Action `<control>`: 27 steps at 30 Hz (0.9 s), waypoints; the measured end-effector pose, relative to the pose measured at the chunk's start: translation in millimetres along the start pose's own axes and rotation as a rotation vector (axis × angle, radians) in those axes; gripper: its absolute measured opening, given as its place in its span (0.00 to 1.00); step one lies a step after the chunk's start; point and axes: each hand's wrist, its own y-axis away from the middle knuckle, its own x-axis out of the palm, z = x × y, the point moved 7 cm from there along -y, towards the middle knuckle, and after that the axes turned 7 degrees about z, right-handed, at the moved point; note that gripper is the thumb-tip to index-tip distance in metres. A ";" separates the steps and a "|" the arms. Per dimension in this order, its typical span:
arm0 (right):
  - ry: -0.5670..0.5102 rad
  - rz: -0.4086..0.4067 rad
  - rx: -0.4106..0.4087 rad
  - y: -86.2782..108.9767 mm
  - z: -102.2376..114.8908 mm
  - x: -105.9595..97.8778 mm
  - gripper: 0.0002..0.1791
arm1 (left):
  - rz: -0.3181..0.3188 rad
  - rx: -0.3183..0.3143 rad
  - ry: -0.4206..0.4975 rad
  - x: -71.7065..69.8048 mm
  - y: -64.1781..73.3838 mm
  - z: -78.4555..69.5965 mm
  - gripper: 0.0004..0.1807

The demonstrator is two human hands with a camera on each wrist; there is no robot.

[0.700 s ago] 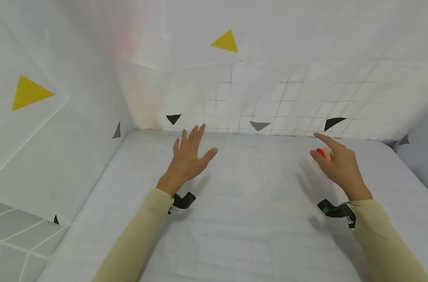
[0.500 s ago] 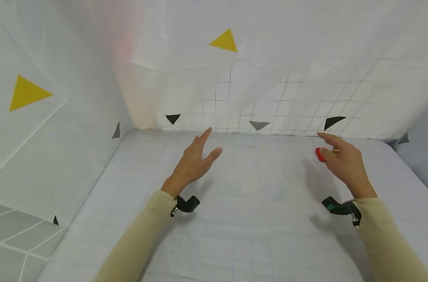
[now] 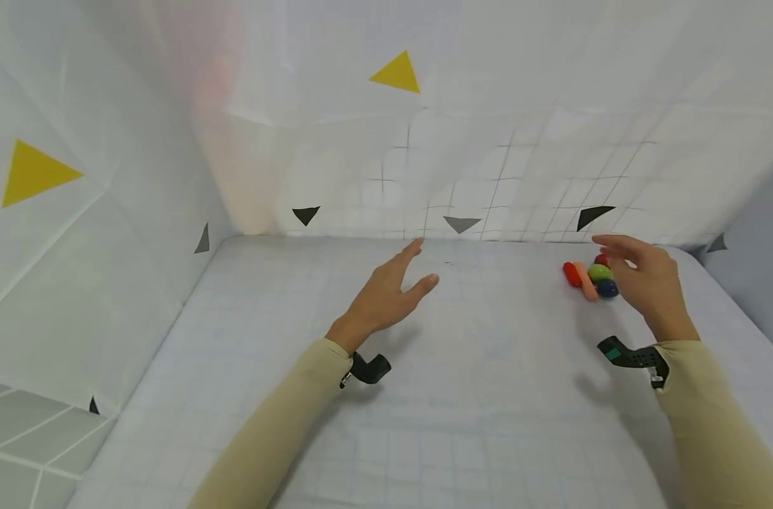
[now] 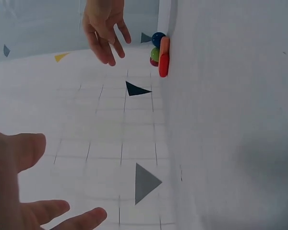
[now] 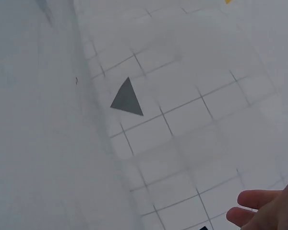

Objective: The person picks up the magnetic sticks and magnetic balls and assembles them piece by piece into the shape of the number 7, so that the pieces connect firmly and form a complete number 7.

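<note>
My left hand (image 3: 386,293) hovers over the middle of the white surface, fingers extended and thumb spread, holding nothing. To the right, my right hand (image 3: 655,286) hangs above the surface with relaxed, slightly bent fingers and nothing in its grasp. Just left of it lies a small cluster: a red elongated piece (image 3: 571,274), a peach-orange stick-like piece (image 3: 586,281), a green oval (image 3: 599,272), a dark blue oval (image 3: 608,288) and a dark red round piece (image 3: 602,260), which the right hand partly hides. In the left wrist view the right hand (image 4: 104,28) appears apart from the cluster.
A white back wall (image 3: 335,162) with grid lines carries yellow and dark triangle markers. Another white wall (image 3: 107,283) borders the left side, and a greyish wall (image 3: 762,247) stands at the right. Small black camera mounts (image 3: 370,369) sit on both wrists.
Both hands have shifted rightward in the head view, the left one farther. The right hand has moved off the colored pieces, so most of the cluster now shows. The view has turned slightly.
</note>
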 end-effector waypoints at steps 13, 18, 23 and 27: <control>0.157 0.055 0.087 -8.4 -56.1 -1.0 0.22 | 0.159 0.035 -0.103 59.0 -44.8 -33.0 0.40; 0.179 0.070 0.100 -5.6 -68.5 6.1 0.20 | 0.208 0.039 -0.133 80.1 -51.4 -38.0 0.40; 0.205 0.086 0.078 -7.9 -74.9 11.3 0.20 | 0.222 0.052 -0.156 90.6 -52.2 -42.7 0.41; 0.208 0.120 0.092 -9.8 -81.1 15.8 0.23 | 0.227 0.044 -0.173 93.0 -51.9 -41.6 0.41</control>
